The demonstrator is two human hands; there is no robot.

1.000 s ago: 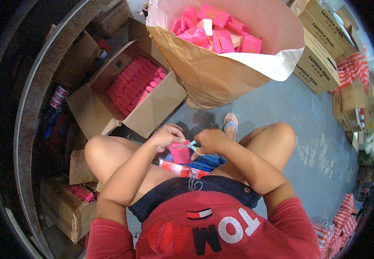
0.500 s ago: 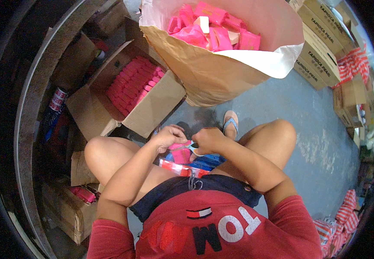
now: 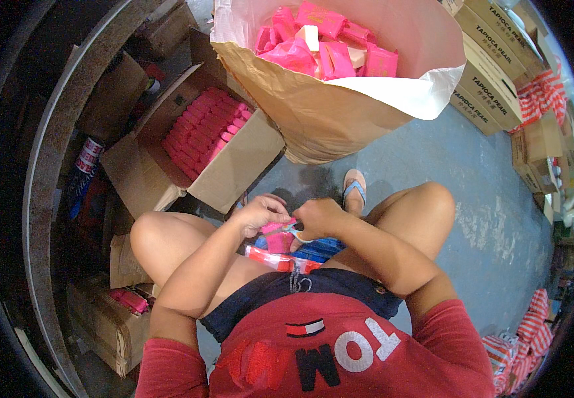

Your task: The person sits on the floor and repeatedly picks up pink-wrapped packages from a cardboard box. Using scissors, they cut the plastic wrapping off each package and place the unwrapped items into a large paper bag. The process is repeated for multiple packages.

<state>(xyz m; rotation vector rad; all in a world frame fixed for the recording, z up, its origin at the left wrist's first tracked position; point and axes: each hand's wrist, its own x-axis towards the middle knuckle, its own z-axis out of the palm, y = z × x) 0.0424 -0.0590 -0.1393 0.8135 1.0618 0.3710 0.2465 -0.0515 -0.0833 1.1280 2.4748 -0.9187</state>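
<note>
Between my knees, my left hand pinches the top edge of a pink wrapped packet. My right hand is closed round a small pair of scissors with pale blue and orange showing on the handle. The scissors lie against the packet's top end, close to my left fingertips; the blades are partly hidden. Below the packet is something blue, perhaps plastic, and a red-and-white plastic strip lies across my lap.
Ahead stands a large paper sack holding loose pink packets and pale bare blocks. At its left, an open carton has pink packets in rows. Stacked cartons and red-striped bags line the right. A metal shelf edge runs along the left.
The scissors have turned slightly and sit a little lower at the packet's top end. Both hands stay nearly in place, still holding the packet and the scissors.
</note>
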